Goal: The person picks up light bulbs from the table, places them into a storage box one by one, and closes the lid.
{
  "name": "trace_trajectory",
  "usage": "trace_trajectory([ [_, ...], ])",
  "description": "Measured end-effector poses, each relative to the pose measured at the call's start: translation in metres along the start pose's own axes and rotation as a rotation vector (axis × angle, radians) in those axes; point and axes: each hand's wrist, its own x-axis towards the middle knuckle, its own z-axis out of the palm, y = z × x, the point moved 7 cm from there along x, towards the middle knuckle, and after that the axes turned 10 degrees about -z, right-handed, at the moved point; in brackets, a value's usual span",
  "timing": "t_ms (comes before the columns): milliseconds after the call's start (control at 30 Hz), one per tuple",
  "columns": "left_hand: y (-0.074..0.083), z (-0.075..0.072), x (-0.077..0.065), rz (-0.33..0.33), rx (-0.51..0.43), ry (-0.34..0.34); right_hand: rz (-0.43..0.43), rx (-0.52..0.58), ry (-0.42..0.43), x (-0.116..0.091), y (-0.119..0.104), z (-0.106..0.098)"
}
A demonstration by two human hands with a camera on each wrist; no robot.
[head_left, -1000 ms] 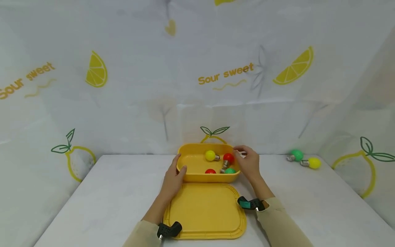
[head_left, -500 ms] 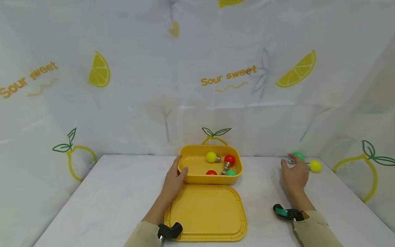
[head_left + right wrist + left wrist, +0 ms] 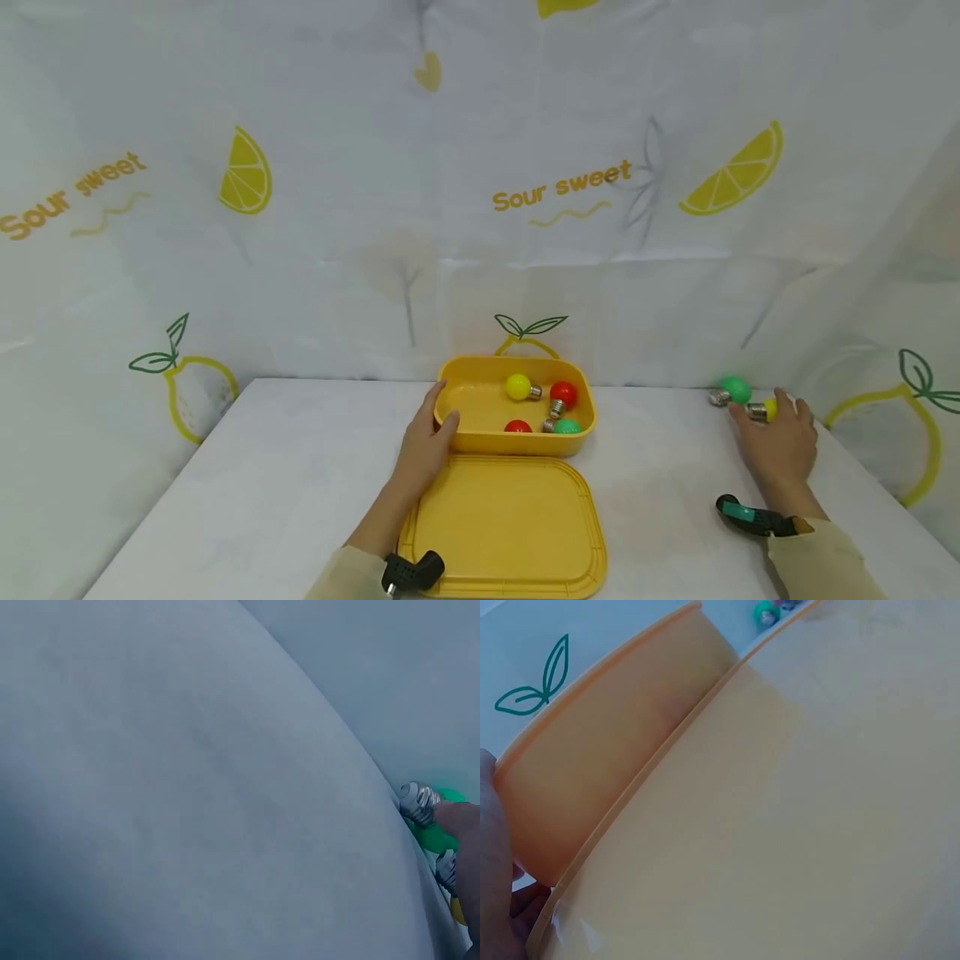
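My left hand (image 3: 426,446) holds the left end of a yellow plastic box (image 3: 517,444), thumb at the front corner and fingers along the side. Inside lie a yellow bulb (image 3: 517,387), two red bulbs (image 3: 563,393) and a green bulb (image 3: 568,426), all with metal screw bases. At the far right, my right hand (image 3: 780,446) is spread over another yellow bulb (image 3: 771,408), thumb by its base and fingers on the far side, partly covering it. Just beyond the thumb lies a second green bulb (image 3: 736,389), whose screw base (image 3: 420,802) shows in the right wrist view.
A flat yellow lid (image 3: 510,525) lies in front of the box, under the left forearm. The white table (image 3: 300,483) meets a white cloth backdrop (image 3: 360,317) with lemon prints right behind the box. Its right edge runs close beside my right hand.
My right hand has left the box's right end and moved right, past the green bulb to the yellow one. My left hand stays on the box. The view shifts slightly.
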Motion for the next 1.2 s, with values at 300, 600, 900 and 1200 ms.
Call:
trace_trajectory([
  [300, 0.004, 0.004, -0.004, 0.006, 0.01, -0.021, 0.027, -0.012, 0.034, -0.007, 0.009, -0.015],
  [600, 0.006, 0.001, -0.004, 0.003, 0.007, -0.016, -0.044, -0.01, 0.006, -0.02, 0.004, -0.007],
  [900, 0.005, 0.001, -0.002, -0.001, -0.011, -0.013, -0.194, 0.016, -0.032, -0.035, -0.023, -0.001],
  [1200, 0.002, -0.004, -0.002, 0.008, -0.011, -0.013, -0.075, 0.125, -0.075, -0.055, -0.041, 0.005],
])
